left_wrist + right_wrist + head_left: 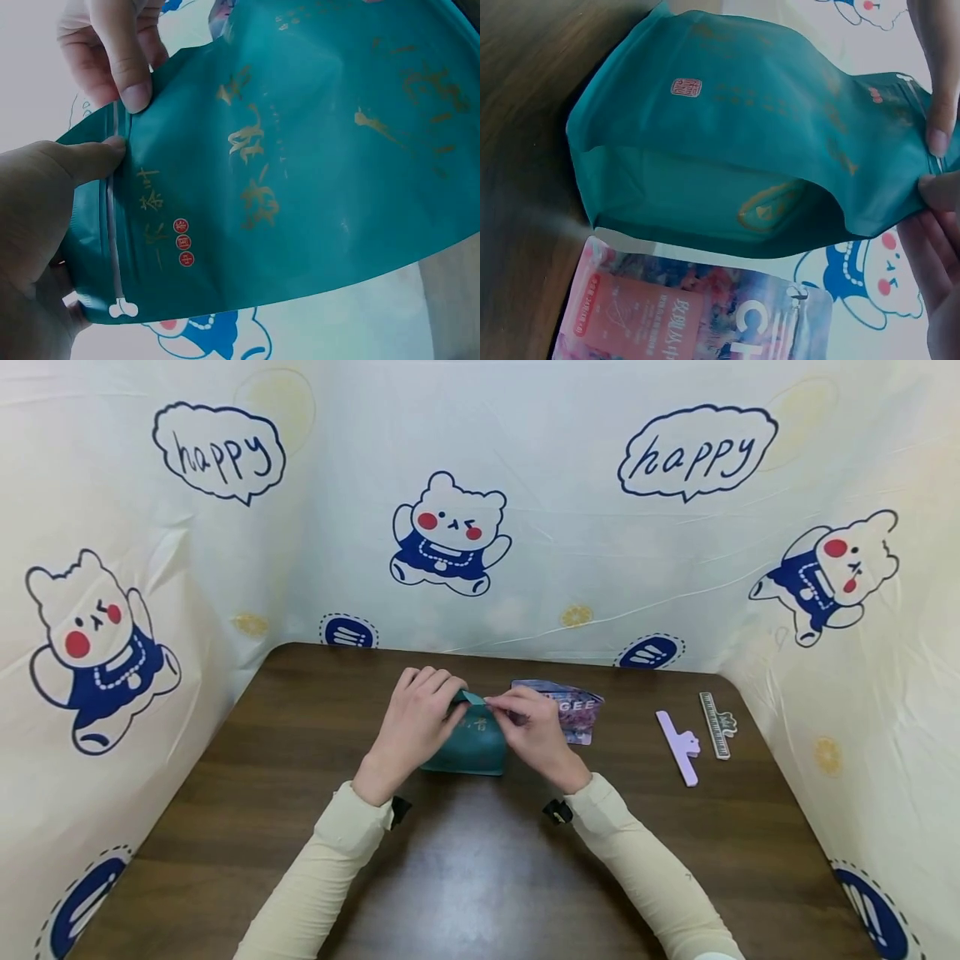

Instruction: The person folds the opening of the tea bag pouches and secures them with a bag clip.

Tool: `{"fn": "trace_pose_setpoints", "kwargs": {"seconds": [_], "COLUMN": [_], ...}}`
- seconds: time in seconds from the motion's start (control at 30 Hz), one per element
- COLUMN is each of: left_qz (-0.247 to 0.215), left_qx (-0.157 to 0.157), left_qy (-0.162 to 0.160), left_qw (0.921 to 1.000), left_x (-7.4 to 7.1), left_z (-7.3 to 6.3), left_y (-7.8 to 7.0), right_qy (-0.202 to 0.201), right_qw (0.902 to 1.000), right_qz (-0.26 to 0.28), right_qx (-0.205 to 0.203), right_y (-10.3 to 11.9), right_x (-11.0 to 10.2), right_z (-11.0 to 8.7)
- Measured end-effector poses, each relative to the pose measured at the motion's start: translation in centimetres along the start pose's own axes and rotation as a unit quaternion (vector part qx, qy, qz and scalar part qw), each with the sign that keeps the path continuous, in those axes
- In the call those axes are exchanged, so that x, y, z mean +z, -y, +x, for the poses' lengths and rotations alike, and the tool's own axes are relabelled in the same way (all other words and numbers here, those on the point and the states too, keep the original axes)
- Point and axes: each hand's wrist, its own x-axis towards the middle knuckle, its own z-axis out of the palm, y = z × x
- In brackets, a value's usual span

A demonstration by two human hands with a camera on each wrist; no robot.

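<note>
A teal tea pouch point(468, 750) with gold lettering stands upright near the middle of the table. My left hand point(418, 718) grips its top on the left, the thumb lying across the zip strip. At the right end of the same top edge, my right hand point(538, 727) pinches the pouch between thumb and fingers. A white bone-shaped zip slider point(124, 307) sits at one end of the strip in the left wrist view. The pouch's folded side gusset point(690, 199) faces the right wrist camera.
Just right of the teal pouch stands a pink and purple pouch point(579, 714). Farther right on the brown table point(225, 810) lie a lilac sealing clip point(678, 749) and a pale clip with ruler-like marks point(717, 725). A printed cloth point(562, 527) surrounds the table's back and sides.
</note>
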Motion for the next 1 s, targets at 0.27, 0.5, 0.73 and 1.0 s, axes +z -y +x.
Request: {"fn": "trace_pose_setpoints", "kwargs": {"seconds": [0.27,0.5,0.73,1.0], "left_qz": [-0.025,-0.024,-0.028,-0.031], "left_qx": [0.009,0.001,0.006,0.006], "left_qy": [-0.006,-0.026,-0.019,-0.006], "left_qw": [0.9996,0.9994,0.9994,0.9995], "left_x": [0.42,0.93,0.77,0.88], "left_z": [-0.18,-0.16,-0.1,-0.12], "left_y": [-0.01,-0.32,-0.4,-0.42], "right_qy": [0.007,-0.003,0.002,0.033], "right_qw": [0.9973,0.9875,0.9765,0.9794], "right_qz": [-0.068,-0.135,-0.178,-0.16], "right_qx": [-0.028,-0.082,-0.122,-0.119], "right_y": [0.89,0.95,0.91,0.95], "right_x": [0.09,0.43,0.27,-0.02], "right_z": [-0.19,-0.48,-0.53,-0.99]}}
